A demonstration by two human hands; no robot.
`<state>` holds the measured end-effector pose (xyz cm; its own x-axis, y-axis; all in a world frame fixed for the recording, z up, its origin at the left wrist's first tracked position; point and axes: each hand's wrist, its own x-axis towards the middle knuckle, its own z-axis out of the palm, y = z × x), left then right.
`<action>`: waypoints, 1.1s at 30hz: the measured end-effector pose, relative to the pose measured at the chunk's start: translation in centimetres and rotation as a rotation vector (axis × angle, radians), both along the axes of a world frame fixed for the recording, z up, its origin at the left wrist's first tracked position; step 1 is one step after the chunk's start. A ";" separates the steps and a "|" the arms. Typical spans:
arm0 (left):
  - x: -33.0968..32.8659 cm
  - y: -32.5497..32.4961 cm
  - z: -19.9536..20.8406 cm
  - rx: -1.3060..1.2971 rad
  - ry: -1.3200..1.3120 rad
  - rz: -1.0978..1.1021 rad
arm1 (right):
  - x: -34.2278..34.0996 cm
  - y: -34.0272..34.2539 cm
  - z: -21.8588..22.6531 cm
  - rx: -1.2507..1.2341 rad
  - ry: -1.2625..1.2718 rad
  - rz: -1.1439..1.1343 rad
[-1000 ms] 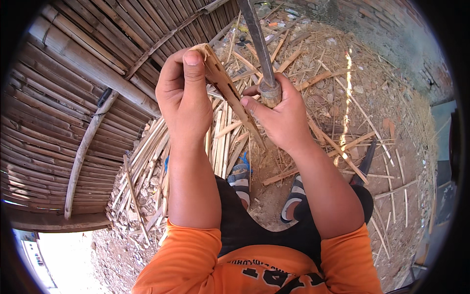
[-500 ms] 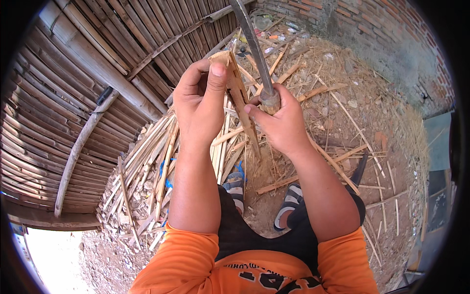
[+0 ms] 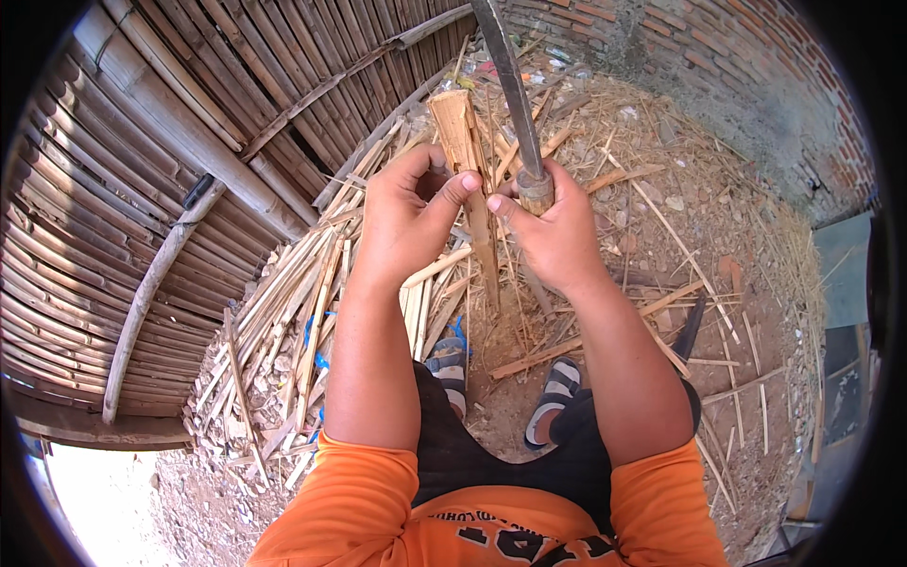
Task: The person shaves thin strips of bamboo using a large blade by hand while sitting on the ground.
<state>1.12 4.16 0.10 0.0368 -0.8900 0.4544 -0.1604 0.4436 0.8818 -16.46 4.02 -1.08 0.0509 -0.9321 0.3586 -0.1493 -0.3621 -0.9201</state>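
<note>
A rough, split piece of wood (image 3: 460,129) stands nearly upright in front of me, its wide cut end at the top. My left hand (image 3: 408,213) grips it partway down, thumb on its near face and fingers curled behind. In my right hand (image 3: 553,222) is the wooden handle of a machete (image 3: 517,99), whose long dark blade points up and away. The right thumb tip touches or nearly touches the wood's right side. Below the hands, the wood's narrow lower end reaches toward the ground between my feet.
Split wooden strips (image 3: 293,331) lie heaped at the left, beside a slatted bamboo wall (image 3: 142,246). Dry straw and loose sticks (image 3: 680,236) cover the ground at right. A brick wall (image 3: 746,104) rises at the far right. My sandalled feet (image 3: 557,387) are below.
My left hand has slid down from the top end of the wood to partway along it, baring the cut end. The machete has shifted slightly right with my right hand.
</note>
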 end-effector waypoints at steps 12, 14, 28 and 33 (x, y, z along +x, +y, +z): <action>-0.7 -1.0 -1.1 -0.097 -0.108 0.202 | 1.2 0.0 -1.1 -0.068 -0.031 -0.140; -1.0 -0.8 -1.0 -0.117 -0.108 0.208 | 1.1 -0.1 -0.9 -0.069 -0.015 -0.137; -2.1 -0.6 -0.6 -0.092 -0.039 0.296 | -4.8 7.5 8.3 0.319 0.219 0.016; -2.6 -0.9 -1.2 -0.222 0.003 0.325 | -5.3 8.4 8.4 0.271 0.286 0.027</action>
<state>-1.51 3.30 -1.09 0.3021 -0.7122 0.6336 -0.3208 0.5499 0.7711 -21.74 12.44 7.29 0.1385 -0.9881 0.0673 -0.4071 -0.1187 -0.9056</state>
